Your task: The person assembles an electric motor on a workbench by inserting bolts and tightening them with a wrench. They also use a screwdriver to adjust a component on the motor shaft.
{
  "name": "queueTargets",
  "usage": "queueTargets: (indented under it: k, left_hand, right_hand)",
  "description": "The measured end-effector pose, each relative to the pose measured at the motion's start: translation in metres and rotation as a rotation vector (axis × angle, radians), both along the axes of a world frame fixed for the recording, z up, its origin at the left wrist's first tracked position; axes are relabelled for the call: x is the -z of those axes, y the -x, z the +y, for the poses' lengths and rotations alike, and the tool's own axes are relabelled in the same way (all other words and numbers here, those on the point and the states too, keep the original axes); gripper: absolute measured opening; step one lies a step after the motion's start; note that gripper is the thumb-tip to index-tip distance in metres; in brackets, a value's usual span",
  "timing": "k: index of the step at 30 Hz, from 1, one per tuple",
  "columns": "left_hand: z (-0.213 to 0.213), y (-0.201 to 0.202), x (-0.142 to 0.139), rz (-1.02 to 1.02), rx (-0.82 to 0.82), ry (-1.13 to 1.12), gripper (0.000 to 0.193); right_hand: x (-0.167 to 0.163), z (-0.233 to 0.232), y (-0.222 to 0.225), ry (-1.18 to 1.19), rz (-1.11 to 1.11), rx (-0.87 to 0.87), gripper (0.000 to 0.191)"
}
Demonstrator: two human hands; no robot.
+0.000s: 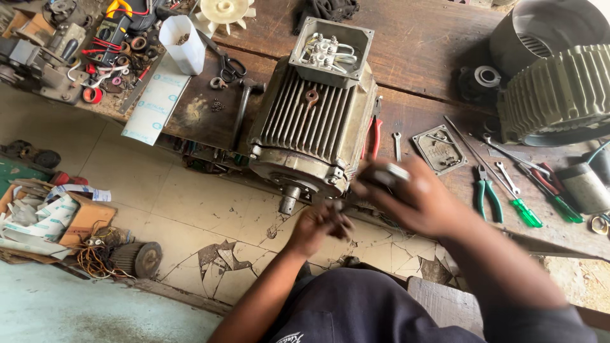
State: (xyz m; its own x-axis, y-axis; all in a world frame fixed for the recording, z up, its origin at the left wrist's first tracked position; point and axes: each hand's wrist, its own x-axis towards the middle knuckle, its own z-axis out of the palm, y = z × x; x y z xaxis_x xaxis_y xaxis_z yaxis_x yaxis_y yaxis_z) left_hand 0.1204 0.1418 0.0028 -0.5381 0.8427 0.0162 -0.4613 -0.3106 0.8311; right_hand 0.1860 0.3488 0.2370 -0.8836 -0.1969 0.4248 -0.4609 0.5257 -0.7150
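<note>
Dark trousers [356, 311] are filling the bottom of the view, nearest the lens, with both forearms reaching forward from them. Beyond, a ribbed grey electric motor [311, 127] is lying at the workbench's [419, 44] near edge, its shaft [289, 200] sticking out over the cracked tile floor [210, 222]. Its terminal box [330, 51] is standing open, and a flat square cover plate [438, 149] is lying apart on the bench to the right, so opening up looks begun while the end shield is still sitting in place. Just in front of that shield the right hand [413, 197] is curling around a small blurred metal piece [387, 173]; what kind I cannot tell. The left hand [318, 225] is pinching something small and dark, too blurred to name. Green-handled pliers [488, 198] and screwdrivers [527, 213] are lying at the bench's right edge.
</note>
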Motion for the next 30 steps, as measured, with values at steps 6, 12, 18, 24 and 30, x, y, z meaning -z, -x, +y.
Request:
queueTargets:
  k: [6,12,18,24,30]
  left_hand:
    - [0.016,0.010,0.011,0.079,-0.365,0.121,0.024]
    - [0.027,0.011,0.017,0.095,-0.429,0.109,0.025]
    - [0.036,0.010,0.022,-0.031,-0.423,0.096,0.027]
    - [0.033,0.010,0.011,-0.064,-0.405,0.240,0.034]
    - [0.031,0.014,0.001,-0.128,-0.423,0.277,0.027]
  right_hand:
    - [-0.019,-0.041,0.107,-0.427,0.017,-0.044,0.028]
    - [-0.016,-0.060,0.135,-0.479,-0.026,-0.053,0.034]
    - [-0.019,-0.093,0.157,-0.729,-0.427,0.019,0.033]
    - [-0.023,-0.128,0.164,-0.773,-0.378,-0.081,0.027]
    - [-0.008,-0.124,0.160,-0.664,-0.300,-0.071,0.034]
